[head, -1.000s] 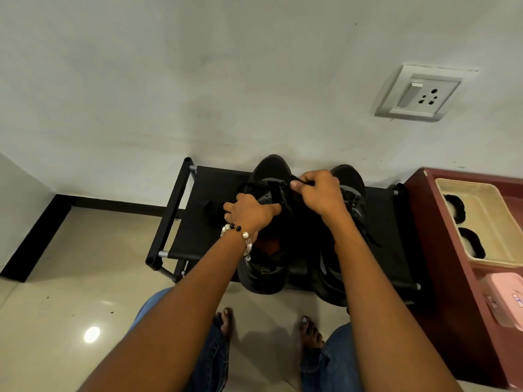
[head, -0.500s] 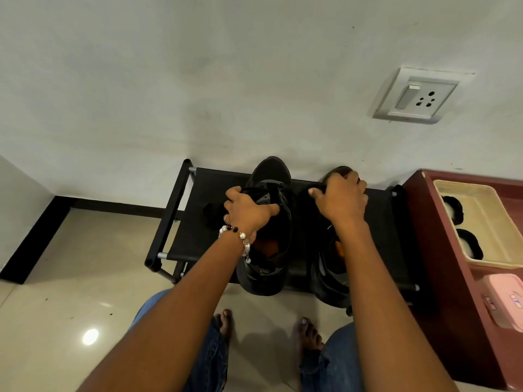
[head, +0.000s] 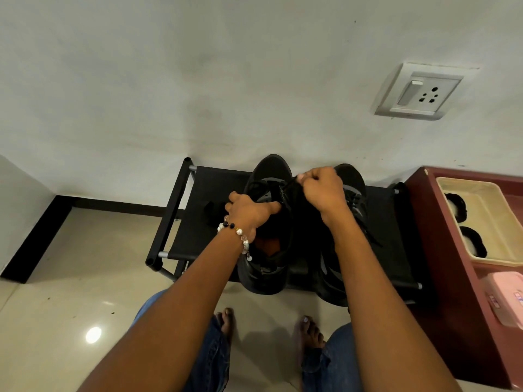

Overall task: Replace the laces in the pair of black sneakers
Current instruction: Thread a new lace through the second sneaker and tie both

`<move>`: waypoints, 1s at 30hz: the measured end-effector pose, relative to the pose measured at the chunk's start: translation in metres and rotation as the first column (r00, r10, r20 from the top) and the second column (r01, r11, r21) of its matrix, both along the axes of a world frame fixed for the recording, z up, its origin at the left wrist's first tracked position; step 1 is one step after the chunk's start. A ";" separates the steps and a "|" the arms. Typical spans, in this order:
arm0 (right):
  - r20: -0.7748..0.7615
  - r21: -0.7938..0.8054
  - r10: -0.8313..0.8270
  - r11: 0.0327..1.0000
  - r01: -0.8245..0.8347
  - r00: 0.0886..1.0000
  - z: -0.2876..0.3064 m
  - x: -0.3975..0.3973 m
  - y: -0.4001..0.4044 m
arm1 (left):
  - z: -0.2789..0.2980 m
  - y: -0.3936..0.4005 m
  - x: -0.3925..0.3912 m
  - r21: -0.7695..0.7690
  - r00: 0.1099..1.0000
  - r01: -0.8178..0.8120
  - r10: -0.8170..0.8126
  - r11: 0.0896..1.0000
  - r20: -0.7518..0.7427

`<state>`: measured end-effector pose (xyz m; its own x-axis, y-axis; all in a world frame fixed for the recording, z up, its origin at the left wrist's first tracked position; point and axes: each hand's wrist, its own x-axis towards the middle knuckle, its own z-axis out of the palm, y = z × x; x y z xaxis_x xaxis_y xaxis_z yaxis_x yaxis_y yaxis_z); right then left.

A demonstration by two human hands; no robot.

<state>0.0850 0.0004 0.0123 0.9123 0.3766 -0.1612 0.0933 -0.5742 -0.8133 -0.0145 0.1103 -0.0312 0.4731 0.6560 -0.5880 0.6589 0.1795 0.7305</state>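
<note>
Black rack (head: 198, 239) holds two sneakers (head: 268, 210); two hands (head: 250, 212) grip laces (head: 291, 188).

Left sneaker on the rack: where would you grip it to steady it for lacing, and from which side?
Probably at the collar and tongue area, coming from above on its outer side, as the left hand does now. The left sneaker sits upright on the rack with its opening up, so curled fingers can hook the rim while the right hand pulls the black lace over the eyelets.
</note>
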 end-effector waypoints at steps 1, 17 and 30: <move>-0.075 0.141 -0.058 0.988 0.068 0.995 0.006 0.002 -0.001 | 0.000 0.000 0.000 -0.004 1.000 0.002 -0.002 1.000 -0.001; 0.336 -0.487 0.387 0.852 -0.193 0.859 -0.011 0.006 0.002 | 0.002 0.000 0.003 -0.056 0.997 0.011 -0.006 0.998 0.075; -0.151 0.158 -0.029 0.986 0.053 0.988 -0.017 -0.013 0.001 | -0.002 -0.001 0.004 0.045 0.996 -0.048 0.044 0.998 0.078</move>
<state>0.0720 0.0011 -0.0048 0.8982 0.3713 -0.2352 -0.0552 -0.4355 -0.8985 -0.0106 0.1088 -0.0335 0.4841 0.7042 -0.5193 0.5925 0.1729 0.7868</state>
